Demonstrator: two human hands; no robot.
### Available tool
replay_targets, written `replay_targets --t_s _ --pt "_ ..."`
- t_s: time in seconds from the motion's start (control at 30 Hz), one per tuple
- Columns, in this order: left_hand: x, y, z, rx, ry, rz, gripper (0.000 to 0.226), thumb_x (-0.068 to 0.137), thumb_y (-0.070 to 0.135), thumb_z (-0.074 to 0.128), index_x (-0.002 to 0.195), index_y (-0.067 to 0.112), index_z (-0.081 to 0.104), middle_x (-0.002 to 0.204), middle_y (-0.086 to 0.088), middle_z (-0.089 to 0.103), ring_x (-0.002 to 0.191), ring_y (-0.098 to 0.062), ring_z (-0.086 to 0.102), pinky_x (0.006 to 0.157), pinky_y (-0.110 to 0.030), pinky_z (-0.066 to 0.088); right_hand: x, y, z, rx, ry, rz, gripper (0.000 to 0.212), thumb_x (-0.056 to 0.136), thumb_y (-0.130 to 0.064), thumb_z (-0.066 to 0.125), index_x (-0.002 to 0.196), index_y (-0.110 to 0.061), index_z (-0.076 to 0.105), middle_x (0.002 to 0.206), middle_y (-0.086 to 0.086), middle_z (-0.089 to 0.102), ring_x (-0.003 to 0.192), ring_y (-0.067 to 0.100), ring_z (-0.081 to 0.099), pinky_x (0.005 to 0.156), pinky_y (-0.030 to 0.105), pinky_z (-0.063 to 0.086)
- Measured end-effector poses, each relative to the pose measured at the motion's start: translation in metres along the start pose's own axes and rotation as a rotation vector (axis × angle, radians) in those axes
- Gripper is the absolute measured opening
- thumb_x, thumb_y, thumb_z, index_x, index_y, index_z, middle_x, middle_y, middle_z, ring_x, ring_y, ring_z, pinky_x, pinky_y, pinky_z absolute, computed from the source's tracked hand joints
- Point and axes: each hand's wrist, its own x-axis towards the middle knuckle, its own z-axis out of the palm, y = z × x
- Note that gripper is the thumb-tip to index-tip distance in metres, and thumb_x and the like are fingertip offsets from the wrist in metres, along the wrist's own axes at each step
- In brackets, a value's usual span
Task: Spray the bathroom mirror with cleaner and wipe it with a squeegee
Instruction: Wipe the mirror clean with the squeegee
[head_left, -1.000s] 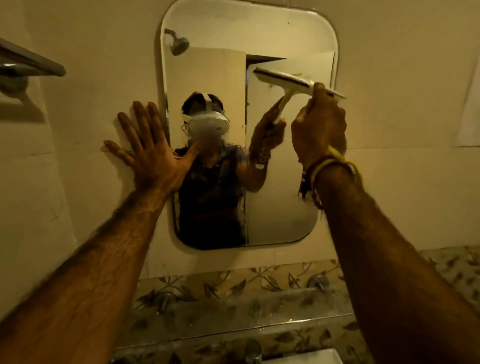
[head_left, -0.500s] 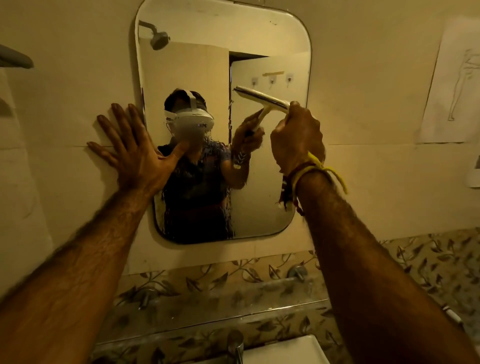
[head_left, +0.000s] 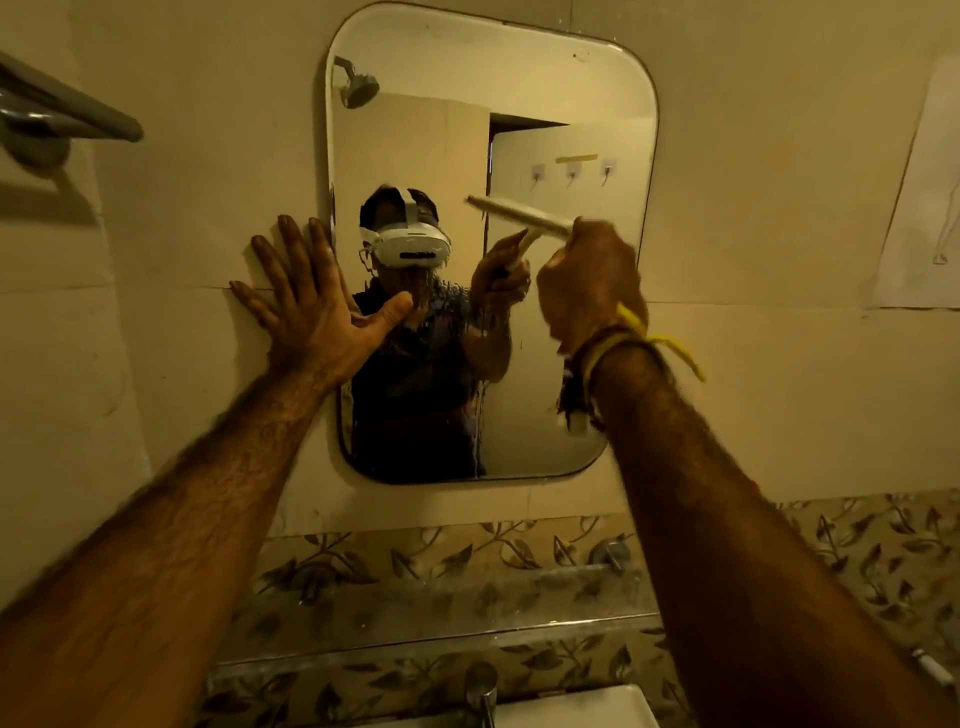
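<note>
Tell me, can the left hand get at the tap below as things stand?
Probably yes. The left hand lies flat on the wall beside the mirror and holds nothing; the tap stands below with nothing between them.

One mirror (head_left: 519, 104), one squeegee (head_left: 519, 213), two hands, one tap (head_left: 480, 686), one towel rail (head_left: 67, 111), one paper sheet (head_left: 924, 208)

arms — bare, no sleeves | right wrist — yellow thread band (head_left: 641, 338)
</note>
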Motion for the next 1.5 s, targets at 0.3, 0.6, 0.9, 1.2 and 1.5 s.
replay_targets --t_s 0.3,0.6,0.9,1.2,1.5 --pt "-0.007 0.002 -0.003 0.022 -0.022 0.031 0.121 0.075 0.093 0.028 0.156 0.016 -0.018 0.165 -0.015 -0.018 0.15 -0.042 -0.016 0.108 -0.07 -0.012 -0.023 -0.017 0.02 -0.087 -0.008 -0.175 0.02 0.094 -0.021 0.049 0.111 -0.02 0.059 0.07 -0.01 0.054 0.059 0.009 0.055 0.043 0.02 0.032" --pt "-0.009 -0.015 -0.022 -0.011 -0.069 0.057 0.085 0.099 0.052 0.043 0.158 0.028 -0.013 0.166 -0.004 -0.019 0.153 -0.031 -0.015 0.119 -0.064 -0.002 -0.081 -0.015 0.045 -0.218 -0.083 -0.403 0.044 0.095 -0.018 0.043 0.138 -0.017 0.038 0.099 0.006 0.07 0.081 0.028 0.069 0.063 0.035 0.052" --pt "-0.012 -0.021 -0.045 -0.153 -0.125 0.063 0.086 0.101 0.042 0.047 0.158 0.022 -0.013 0.167 0.002 -0.018 0.153 -0.021 -0.015 0.123 -0.055 -0.002 -0.04 -0.078 0.067 -0.145 -0.051 -0.518 0.05 0.094 -0.024 0.051 0.141 -0.017 0.035 0.088 0.006 0.066 0.07 0.019 0.063 0.042 0.02 0.032" --pt "-0.017 -0.019 -0.034 -0.189 -0.134 0.046 0.088 0.1 0.036 0.048 0.155 0.029 -0.021 0.164 0.007 -0.025 0.149 -0.014 -0.024 0.123 -0.051 -0.01 -0.071 -0.042 0.078 -0.18 -0.002 -0.532 0.057 0.096 -0.023 0.048 0.148 -0.019 0.027 0.096 0.01 0.071 0.078 0.025 0.07 0.055 0.036 0.058" --pt "-0.034 -0.032 -0.009 -0.109 -0.068 0.035 0.072 0.092 0.045 0.013 0.154 0.032 -0.021 0.161 0.008 -0.03 0.151 -0.018 -0.024 0.119 -0.057 -0.016 -0.122 0.019 0.077 -0.256 -0.154 -0.447 0.064 0.091 -0.013 0.057 0.148 -0.016 0.03 0.054 -0.005 0.055 0.036 0.004 0.036 0.035 0.015 0.03"
